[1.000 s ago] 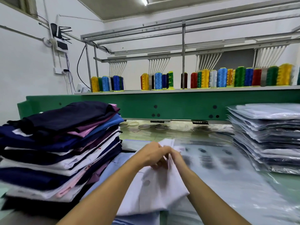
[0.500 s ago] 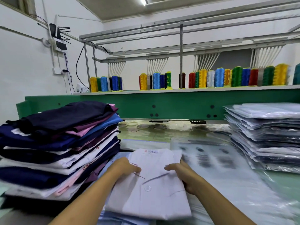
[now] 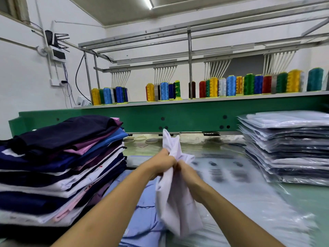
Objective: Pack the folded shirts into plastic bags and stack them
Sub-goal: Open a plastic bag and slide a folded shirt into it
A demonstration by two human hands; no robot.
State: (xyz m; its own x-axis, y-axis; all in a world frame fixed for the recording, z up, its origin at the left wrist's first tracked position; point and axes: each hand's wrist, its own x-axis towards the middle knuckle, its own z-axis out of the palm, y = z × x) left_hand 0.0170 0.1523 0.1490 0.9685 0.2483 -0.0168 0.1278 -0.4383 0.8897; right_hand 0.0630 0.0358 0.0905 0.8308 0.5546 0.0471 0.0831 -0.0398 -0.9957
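Observation:
A white shirt (image 3: 175, 202) is lifted off the table, bunched and hanging nearly upright, its top corner sticking up. My left hand (image 3: 162, 164) and my right hand (image 3: 187, 172) both grip it close together near its upper part. A tall pile of folded shirts (image 3: 58, 164) in navy, white, purple and blue stands at the left. At the right sits a stack of shirts packed in clear plastic bags (image 3: 292, 148). Clear plastic bags (image 3: 236, 177) with dark printing lie flat on the table ahead of my hands. A light blue shirt (image 3: 142, 218) lies under the white one.
A green embroidery machine beam (image 3: 178, 118) crosses behind the table, with several coloured thread cones (image 3: 231, 86) on its shelf. Small hoops and discs (image 3: 140, 139) lie on the table under the beam. A white wall with cables is at the left.
The white shirt lay flat under both hands half a second ago. Now both hands have come together and pulled it up off the table, bunched.

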